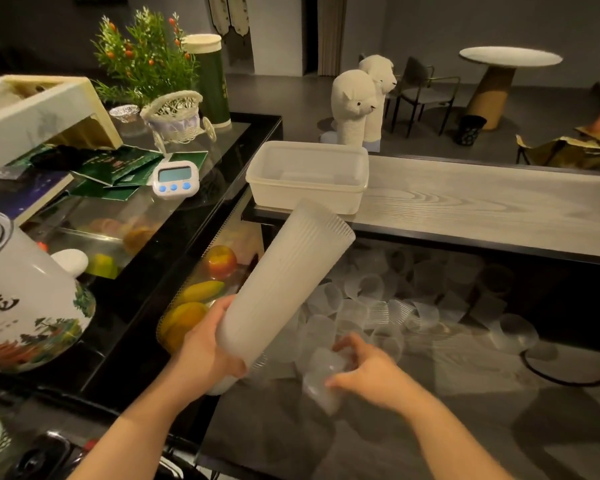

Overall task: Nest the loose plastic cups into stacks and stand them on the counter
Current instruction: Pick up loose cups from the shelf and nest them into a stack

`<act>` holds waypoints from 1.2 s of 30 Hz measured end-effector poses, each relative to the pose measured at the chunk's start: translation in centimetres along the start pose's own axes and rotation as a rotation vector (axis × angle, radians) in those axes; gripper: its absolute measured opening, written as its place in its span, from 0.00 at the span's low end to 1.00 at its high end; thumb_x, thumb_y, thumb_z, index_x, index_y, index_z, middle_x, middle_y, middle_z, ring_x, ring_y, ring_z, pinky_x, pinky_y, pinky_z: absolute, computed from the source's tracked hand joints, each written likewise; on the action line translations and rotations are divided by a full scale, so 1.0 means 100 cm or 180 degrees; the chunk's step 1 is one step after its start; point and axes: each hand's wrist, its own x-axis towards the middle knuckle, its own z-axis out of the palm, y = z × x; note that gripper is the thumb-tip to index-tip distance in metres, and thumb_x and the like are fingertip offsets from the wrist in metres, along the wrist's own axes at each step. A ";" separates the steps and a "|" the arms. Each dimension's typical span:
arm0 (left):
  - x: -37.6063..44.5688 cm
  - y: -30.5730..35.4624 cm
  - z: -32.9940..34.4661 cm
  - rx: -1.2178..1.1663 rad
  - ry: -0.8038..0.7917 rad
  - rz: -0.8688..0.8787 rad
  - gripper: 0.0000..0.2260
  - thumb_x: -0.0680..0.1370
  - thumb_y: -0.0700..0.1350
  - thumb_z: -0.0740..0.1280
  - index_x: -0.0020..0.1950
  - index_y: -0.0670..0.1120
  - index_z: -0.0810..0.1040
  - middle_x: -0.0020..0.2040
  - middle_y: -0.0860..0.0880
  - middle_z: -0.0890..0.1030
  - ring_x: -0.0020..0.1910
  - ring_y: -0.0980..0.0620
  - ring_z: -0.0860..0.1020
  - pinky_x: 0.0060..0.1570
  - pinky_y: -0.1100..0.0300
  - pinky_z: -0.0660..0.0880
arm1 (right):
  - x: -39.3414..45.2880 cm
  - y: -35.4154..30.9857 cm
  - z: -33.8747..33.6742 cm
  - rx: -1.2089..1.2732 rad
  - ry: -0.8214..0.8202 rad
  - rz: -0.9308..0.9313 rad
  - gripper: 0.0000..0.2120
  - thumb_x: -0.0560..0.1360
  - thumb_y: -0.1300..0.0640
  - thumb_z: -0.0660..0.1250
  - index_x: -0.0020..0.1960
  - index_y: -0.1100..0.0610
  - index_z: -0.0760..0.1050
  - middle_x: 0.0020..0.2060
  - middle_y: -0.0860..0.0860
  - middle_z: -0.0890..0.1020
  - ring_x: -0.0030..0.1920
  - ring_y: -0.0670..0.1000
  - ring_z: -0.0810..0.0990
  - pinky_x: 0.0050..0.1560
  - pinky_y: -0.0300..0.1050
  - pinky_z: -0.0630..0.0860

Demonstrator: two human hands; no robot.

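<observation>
A tall stack of nested clear plastic cups (284, 282) leans up and to the right, its rims near the plastic tub. My left hand (205, 344) grips the stack at its lower, closed end. My right hand (364, 368) holds a short clump of cups (321, 379) lying on its side, just right of the stack's base. Several loose clear cups (388, 306) lie scattered on the grey counter (465, 382) beyond my hands, some under the raised wooden ledge.
An empty white plastic tub (307, 174) sits on the wooden ledge (482, 206). Left is a glass display case (146, 216) with fruit inside, a timer (174, 180), a wicker cart (177, 116) and a painted ceramic jar (25, 299). A black cable (548, 375) crosses the counter's right.
</observation>
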 end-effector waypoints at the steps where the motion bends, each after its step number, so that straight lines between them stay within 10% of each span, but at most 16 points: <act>1: 0.000 0.001 0.002 0.0075 -0.0012 0.0021 0.44 0.62 0.34 0.80 0.67 0.62 0.61 0.60 0.55 0.69 0.61 0.52 0.68 0.53 0.55 0.73 | -0.008 -0.005 -0.029 0.0375 0.0085 0.0026 0.19 0.67 0.50 0.76 0.55 0.43 0.73 0.48 0.51 0.81 0.44 0.48 0.81 0.47 0.42 0.80; 7: -0.002 0.015 0.013 0.0329 -0.0252 0.0156 0.43 0.63 0.36 0.79 0.63 0.67 0.58 0.53 0.67 0.64 0.55 0.57 0.66 0.39 0.68 0.69 | -0.047 -0.069 -0.142 0.1743 0.1512 -0.1025 0.10 0.78 0.55 0.64 0.59 0.48 0.75 0.52 0.50 0.83 0.54 0.52 0.81 0.52 0.49 0.79; 11: -0.002 0.024 0.022 0.0377 -0.0375 0.0172 0.39 0.65 0.36 0.79 0.59 0.69 0.60 0.53 0.66 0.63 0.51 0.57 0.66 0.38 0.67 0.71 | -0.044 -0.105 -0.148 0.0804 0.1251 -0.1513 0.13 0.79 0.49 0.63 0.63 0.42 0.76 0.52 0.41 0.82 0.53 0.38 0.78 0.48 0.26 0.71; 18: 0.006 0.031 0.031 0.0486 -0.0373 -0.0094 0.43 0.64 0.35 0.79 0.63 0.66 0.58 0.51 0.64 0.63 0.56 0.53 0.64 0.49 0.55 0.75 | -0.019 -0.117 -0.150 0.0796 0.1053 -0.1498 0.17 0.79 0.53 0.64 0.67 0.49 0.76 0.60 0.36 0.78 0.57 0.26 0.73 0.50 0.18 0.66; 25: 0.011 0.031 0.035 0.0611 -0.0505 0.0041 0.43 0.64 0.37 0.79 0.65 0.65 0.58 0.53 0.64 0.64 0.58 0.54 0.66 0.41 0.67 0.70 | -0.004 -0.117 -0.160 0.0810 0.0705 -0.1264 0.14 0.77 0.53 0.67 0.61 0.48 0.80 0.58 0.40 0.81 0.60 0.35 0.73 0.55 0.33 0.65; 32: 0.019 0.044 0.040 0.0573 -0.0436 0.0039 0.44 0.63 0.39 0.80 0.64 0.66 0.57 0.52 0.64 0.65 0.53 0.56 0.66 0.51 0.56 0.73 | 0.013 -0.132 -0.140 0.0607 0.0661 -0.1284 0.22 0.79 0.39 0.58 0.67 0.48 0.76 0.62 0.42 0.78 0.59 0.35 0.73 0.58 0.31 0.65; 36: 0.021 0.055 0.045 0.0613 -0.0440 0.0150 0.45 0.62 0.40 0.81 0.65 0.66 0.56 0.52 0.64 0.66 0.55 0.56 0.66 0.60 0.51 0.74 | 0.012 -0.129 -0.140 0.1757 0.1485 -0.1471 0.27 0.80 0.35 0.49 0.67 0.47 0.75 0.63 0.45 0.78 0.56 0.40 0.79 0.64 0.41 0.68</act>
